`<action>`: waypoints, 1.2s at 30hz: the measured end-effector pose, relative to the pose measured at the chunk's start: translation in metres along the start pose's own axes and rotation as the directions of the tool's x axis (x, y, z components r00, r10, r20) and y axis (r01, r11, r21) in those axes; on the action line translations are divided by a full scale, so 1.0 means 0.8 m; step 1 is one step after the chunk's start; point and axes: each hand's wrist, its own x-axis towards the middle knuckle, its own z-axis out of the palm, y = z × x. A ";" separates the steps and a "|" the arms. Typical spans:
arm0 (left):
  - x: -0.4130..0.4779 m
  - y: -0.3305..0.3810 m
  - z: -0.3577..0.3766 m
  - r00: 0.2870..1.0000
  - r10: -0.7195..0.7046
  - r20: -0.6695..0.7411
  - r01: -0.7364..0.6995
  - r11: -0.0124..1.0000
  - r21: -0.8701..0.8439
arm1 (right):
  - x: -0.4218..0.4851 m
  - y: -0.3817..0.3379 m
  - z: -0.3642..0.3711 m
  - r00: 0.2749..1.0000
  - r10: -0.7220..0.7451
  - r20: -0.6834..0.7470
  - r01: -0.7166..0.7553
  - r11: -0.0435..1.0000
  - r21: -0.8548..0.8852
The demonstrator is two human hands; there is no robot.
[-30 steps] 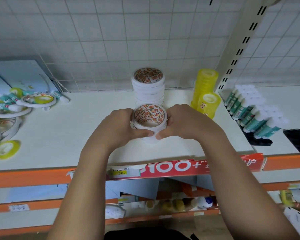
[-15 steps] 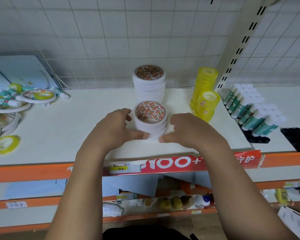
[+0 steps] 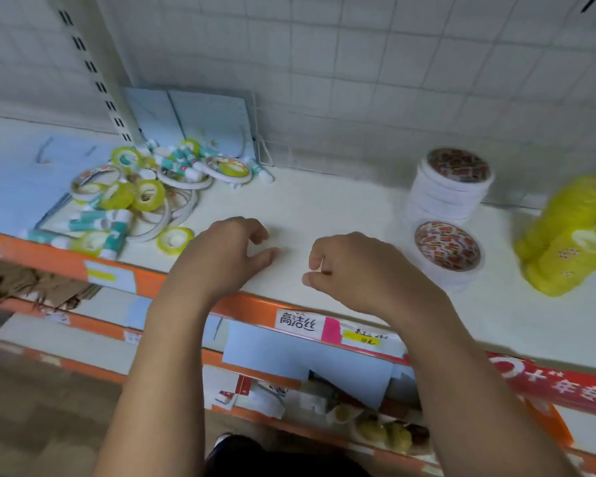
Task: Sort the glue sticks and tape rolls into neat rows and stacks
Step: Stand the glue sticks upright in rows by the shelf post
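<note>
so my left grip (image 3: 227, 256) and right grip (image 3: 362, 273) are both loose and empty, and a sloppy grab at the tape-and-glue-stick pile (image 3: 145, 194) to their left could knock rolls off the shelf (image 3: 324, 208) edge

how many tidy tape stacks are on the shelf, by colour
white: 2, a tall stack and a short stack in front of it
yellow: 2, a back stack and a front stack, both blurred
total: 4
</note>
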 end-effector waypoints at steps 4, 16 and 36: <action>-0.007 -0.060 -0.034 0.998 -0.055 -0.031 0.056 0.998 0.023 | 0.052 -0.053 0.008 0.999 -0.041 -0.015 0.041 0.999 0.023; 0.029 -0.165 -0.098 0.995 0.041 -0.091 -0.044 0.999 -0.023 | 0.152 -0.141 0.024 0.995 -0.014 -0.097 0.021 0.997 0.070; 0.167 -0.204 -0.091 0.962 0.274 0.020 -0.274 0.956 0.108 | 0.246 -0.154 0.031 0.936 0.222 -0.273 -0.199 0.974 0.109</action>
